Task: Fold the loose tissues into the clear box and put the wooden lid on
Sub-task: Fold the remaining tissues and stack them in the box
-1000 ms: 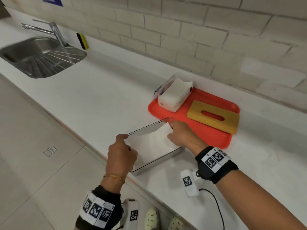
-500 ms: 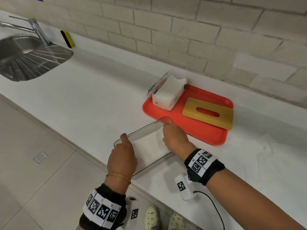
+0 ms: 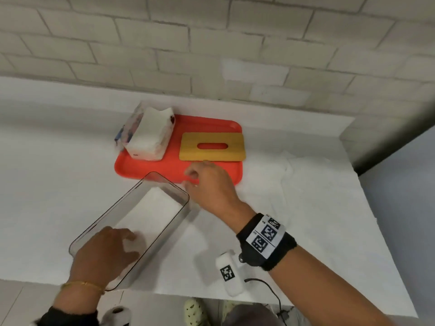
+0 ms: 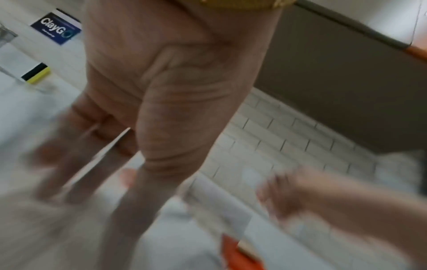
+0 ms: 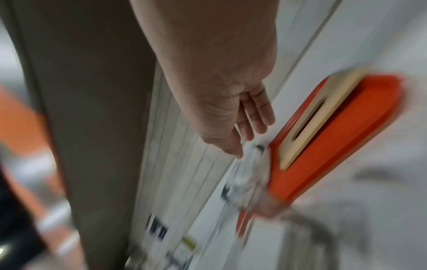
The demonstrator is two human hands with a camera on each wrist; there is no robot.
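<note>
The clear box (image 3: 164, 184) lies open-topped and diagonal on the white counter, its far end just short of the orange tray (image 3: 146, 170). My left hand (image 3: 131, 243) lies over the box's near end with fingers spread and straight; the left wrist view shows these fingers (image 4: 76, 169) blurred against the rim. My right hand (image 3: 193, 177) hovers over the tray's near edge, loosely relaxed, holding nothing, as in the right wrist view (image 5: 251, 131). The wooden lid (image 3: 211, 147), with an oval slot, lies flat on the tray. A stack of white tissues (image 3: 150, 140) sits in its torn wrapper at the tray's left end.
A crumpled white sheet (image 3: 303, 170) lies on the counter right of the tray. The counter's front edge (image 3: 164, 296) runs just below the box's near end. A brick wall (image 3: 211, 55) backs the counter, and a dark panel (image 3: 388, 149) closes it on the right.
The box has come down flat on the counter. My right hand has let go of its far end and moved toward the tray. My left hand has shifted from gripping the corner to lying over it.
</note>
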